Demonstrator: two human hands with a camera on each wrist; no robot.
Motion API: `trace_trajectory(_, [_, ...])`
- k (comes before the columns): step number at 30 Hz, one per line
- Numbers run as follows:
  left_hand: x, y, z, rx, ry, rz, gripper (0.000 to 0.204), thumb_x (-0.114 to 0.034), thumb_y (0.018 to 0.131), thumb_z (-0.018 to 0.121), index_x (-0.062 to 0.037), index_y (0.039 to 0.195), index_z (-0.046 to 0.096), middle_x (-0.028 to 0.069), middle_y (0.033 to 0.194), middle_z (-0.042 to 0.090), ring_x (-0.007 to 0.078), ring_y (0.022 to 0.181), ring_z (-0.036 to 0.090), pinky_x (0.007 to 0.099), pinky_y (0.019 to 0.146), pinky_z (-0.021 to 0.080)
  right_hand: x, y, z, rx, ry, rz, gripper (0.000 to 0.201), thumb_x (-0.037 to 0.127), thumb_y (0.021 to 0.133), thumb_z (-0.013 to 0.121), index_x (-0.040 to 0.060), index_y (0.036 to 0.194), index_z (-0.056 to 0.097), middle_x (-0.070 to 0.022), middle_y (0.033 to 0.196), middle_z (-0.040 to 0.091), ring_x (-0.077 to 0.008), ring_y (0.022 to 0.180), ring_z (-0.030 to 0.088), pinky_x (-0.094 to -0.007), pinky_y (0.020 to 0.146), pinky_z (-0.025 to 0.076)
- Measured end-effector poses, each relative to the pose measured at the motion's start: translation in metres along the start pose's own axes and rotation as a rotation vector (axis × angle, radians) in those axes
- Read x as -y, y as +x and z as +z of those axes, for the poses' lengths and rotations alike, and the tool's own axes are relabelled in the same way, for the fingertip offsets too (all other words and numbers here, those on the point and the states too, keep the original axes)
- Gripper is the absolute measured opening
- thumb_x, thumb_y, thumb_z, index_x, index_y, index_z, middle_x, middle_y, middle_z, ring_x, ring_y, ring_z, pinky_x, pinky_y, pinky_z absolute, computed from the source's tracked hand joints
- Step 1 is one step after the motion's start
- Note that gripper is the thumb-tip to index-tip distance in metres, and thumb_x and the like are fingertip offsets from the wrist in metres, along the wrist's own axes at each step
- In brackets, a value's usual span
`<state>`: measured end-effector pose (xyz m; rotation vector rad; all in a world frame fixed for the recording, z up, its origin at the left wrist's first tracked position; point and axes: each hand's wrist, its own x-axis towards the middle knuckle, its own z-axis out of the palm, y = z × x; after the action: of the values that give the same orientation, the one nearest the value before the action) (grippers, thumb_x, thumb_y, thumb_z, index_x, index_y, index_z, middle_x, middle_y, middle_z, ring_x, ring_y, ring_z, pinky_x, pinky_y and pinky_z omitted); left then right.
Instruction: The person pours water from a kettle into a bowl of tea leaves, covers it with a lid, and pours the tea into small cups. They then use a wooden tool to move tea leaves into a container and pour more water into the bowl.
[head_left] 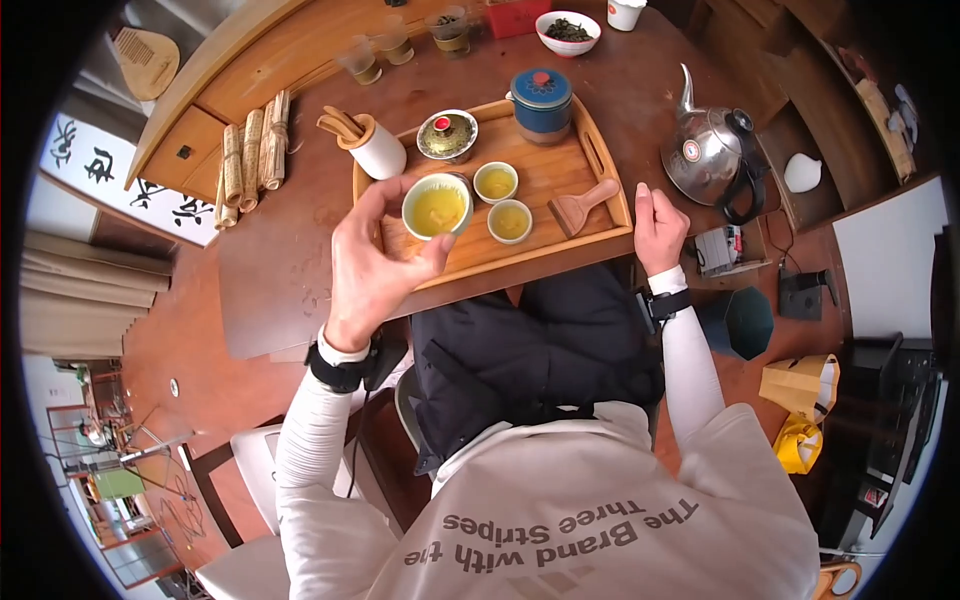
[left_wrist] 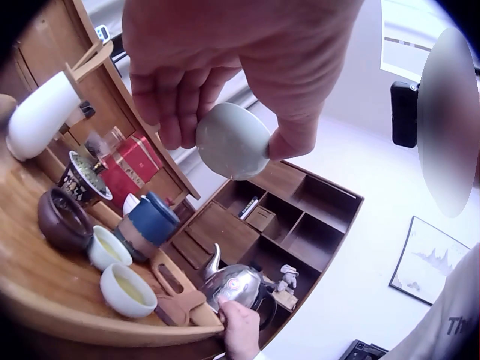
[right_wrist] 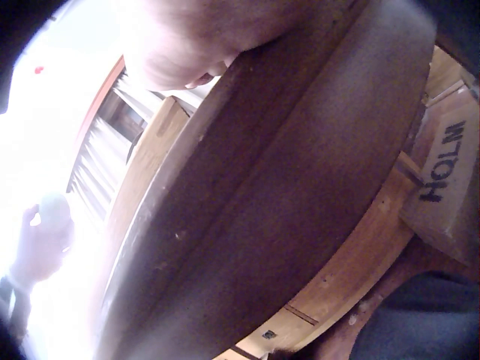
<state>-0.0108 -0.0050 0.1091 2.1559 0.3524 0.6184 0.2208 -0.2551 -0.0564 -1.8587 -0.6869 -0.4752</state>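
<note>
Head: the left hand [head_left: 372,258] pinches a cup [head_left: 437,184] of tea [head_left: 438,211] above the tray [head_left: 537,178]; the right hand [head_left: 661,230] is loosely curled, seemingly empty. Left wrist: the cup looks light, rigid, breakable, perhaps slick, best held near its rim. Right wrist: grip mostly hidden beside the table [right_wrist: 270,165]

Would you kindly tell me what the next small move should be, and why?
I would perhaps bring the pale cup slowly toward the person, keeping it level: the left hand holds it raised off the tray, and the yellow liquid inside has no lid over it, so tilting might spill some.
</note>
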Motion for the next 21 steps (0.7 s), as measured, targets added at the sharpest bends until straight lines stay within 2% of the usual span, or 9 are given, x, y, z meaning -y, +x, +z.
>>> trace_trajectory(4, [0.014,-0.015,0.005,-0.018,0.200,-0.018,0.050,-0.013,0.073,0.080,0.0007,0.119,0.066,0.0081,0.104,0.072,0.0154,0.097,0.063,0.0310,0.093,0.049,0.002,0.000,-0.001,0.006,-0.002,-0.007,0.036,0.013,0.099,0.065,-0.0001,0.070,0.048,-0.0167,0.059,0.042,-0.0278,0.048,0.038,-0.0394,0.049,0.035])
trace_trajectory(5, [0.020,-0.017,0.006,-0.021,0.225,-0.017,0.049,-0.012,0.073,0.080,0.0004,0.119,0.066,0.0087,0.105,0.072,0.0162,0.092,0.062,0.0308,0.090,0.050,0.002,-0.001,-0.001,0.004,-0.002,-0.004,0.036,0.013,0.099,0.065,-0.0001,0.070,0.048,-0.0167,0.059,0.042,-0.0278,0.048,0.038,-0.0394,0.049,0.035])
trace_trajectory(7, [0.032,-0.019,0.007,-0.026,0.217,-0.053,0.049,-0.012,0.073,0.081,0.0006,0.118,0.066,0.0087,0.105,0.072,0.0159,0.092,0.064,0.0303,0.089,0.050,0.002,-0.001,0.001,-0.010,0.026,-0.023,0.041,0.020,0.102,0.062,-0.0010,0.071,0.046,-0.0132,0.058,0.036,-0.0206,0.050,0.033,-0.0370,0.049,0.032])
trace_trajectory(8, [0.038,-0.021,0.008,-0.032,0.207,-0.090,0.049,-0.012,0.073,0.081,0.0007,0.118,0.066,0.0086,0.105,0.072,0.0156,0.093,0.065,0.0299,0.089,0.051,0.003,0.000,0.001,-0.011,0.027,-0.023,0.041,0.020,0.102,0.062,-0.0010,0.071,0.046,-0.0132,0.058,0.036,-0.0206,0.050,0.033,-0.0370,0.049,0.032])
trace_trajectory(10, [0.055,-0.021,0.011,-0.037,0.175,-0.126,0.048,-0.012,0.073,0.081,0.0007,0.118,0.066,0.0085,0.104,0.072,0.0156,0.094,0.066,0.0298,0.088,0.051,0.004,0.000,-0.001,0.006,0.001,0.008,0.036,0.014,0.099,0.066,-0.0002,0.070,0.048,-0.0163,0.059,0.042,-0.0279,0.049,0.038,-0.0392,0.050,0.036])
trace_trajectory(15, [0.080,-0.024,0.022,-0.046,0.134,-0.153,0.047,-0.012,0.075,0.082,0.0008,0.118,0.066,0.0097,0.104,0.073,0.0169,0.096,0.069,0.0309,0.088,0.053,0.001,-0.001,-0.001,0.009,-0.003,0.006,0.037,0.014,0.099,0.066,-0.0003,0.070,0.048,-0.0163,0.059,0.042,-0.0276,0.049,0.038,-0.0390,0.050,0.036])
trace_trajectory(18, [0.081,-0.029,0.033,-0.049,0.235,-0.142,0.045,-0.010,0.077,0.081,0.0008,0.118,0.066,0.0118,0.105,0.073,0.0178,0.095,0.069,0.0320,0.085,0.055,0.002,-0.001,0.000,0.003,0.001,0.010,0.038,0.015,0.099,0.066,-0.0002,0.069,0.048,-0.0164,0.059,0.042,-0.0277,0.049,0.039,-0.0388,0.050,0.036])
trace_trajectory(20, [0.082,-0.033,0.040,-0.093,0.199,-0.152,0.048,-0.018,0.072,0.086,-0.0001,0.112,0.068,0.0128,0.097,0.073,0.0241,0.092,0.068,0.0358,0.086,0.054,0.004,0.000,0.001,-0.003,0.002,0.016,0.038,0.015,0.099,0.066,0.0000,0.069,0.048,-0.0166,0.059,0.043,-0.0278,0.049,0.039,-0.0388,0.050,0.037])
trace_trajectory(21, [0.084,-0.036,0.042,-0.084,0.191,-0.148,0.048,-0.018,0.072,0.086,-0.0001,0.112,0.068,0.0128,0.097,0.073,0.0241,0.092,0.068,0.0358,0.086,0.054,0.006,0.000,0.002,-0.001,-0.008,0.016,0.038,0.016,0.099,0.066,0.0004,0.069,0.048,-0.0168,0.059,0.044,-0.0281,0.049,0.040,-0.0390,0.050,0.037])
